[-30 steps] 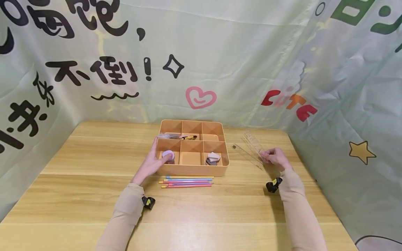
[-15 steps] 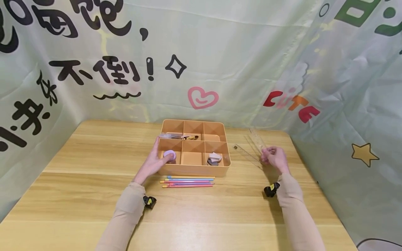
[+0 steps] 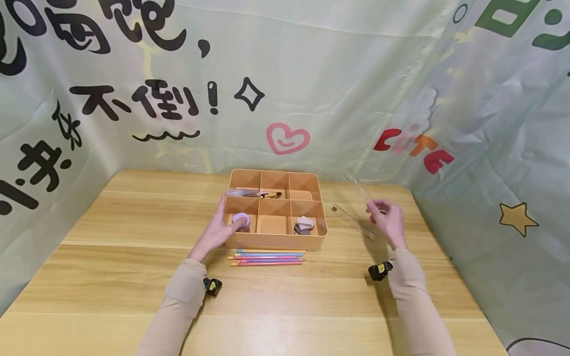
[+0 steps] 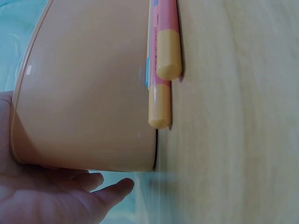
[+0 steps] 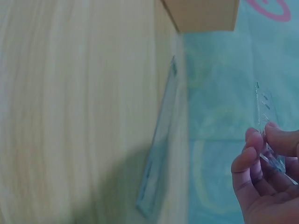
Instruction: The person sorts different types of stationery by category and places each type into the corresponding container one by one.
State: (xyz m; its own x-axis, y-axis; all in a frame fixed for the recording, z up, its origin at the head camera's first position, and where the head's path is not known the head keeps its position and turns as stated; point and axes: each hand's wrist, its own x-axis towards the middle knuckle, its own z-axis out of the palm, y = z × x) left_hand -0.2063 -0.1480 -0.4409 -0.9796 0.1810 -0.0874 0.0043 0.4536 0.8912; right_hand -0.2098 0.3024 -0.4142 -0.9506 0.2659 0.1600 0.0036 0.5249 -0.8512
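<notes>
My left hand (image 3: pixel 217 233) holds the left side of an orange divided storage box (image 3: pixel 276 241), thumb over the rim and fingers along the outer wall (image 4: pixel 84 93). Beside the thumb, a round lilac thing (image 3: pixel 241 216) sits in the front left compartment. My right hand (image 3: pixel 387 223) pinches a clear ruler (image 3: pixel 357 186) between thumb and fingers, raised above the table; the right wrist view shows this ruler (image 5: pixel 265 105) tilted up. Another clear ruler (image 3: pixel 355 222) lies flat on the table below that hand, right of the box.
Several coloured pencils (image 3: pixel 267 257) lie along the box's front. Erasers (image 3: pixel 305 223) fill part of the front right compartment. Dark and gold pens (image 3: pixel 270 195) and a translucent pale item (image 3: pixel 242 193) lie across the back compartments. A printed cloth (image 3: pixel 338 99) hangs behind the table.
My right hand has lifted one clear ruler off the table, moving slightly up and left and turning it. The other ruler stays put. My left hand keeps its place on the box.
</notes>
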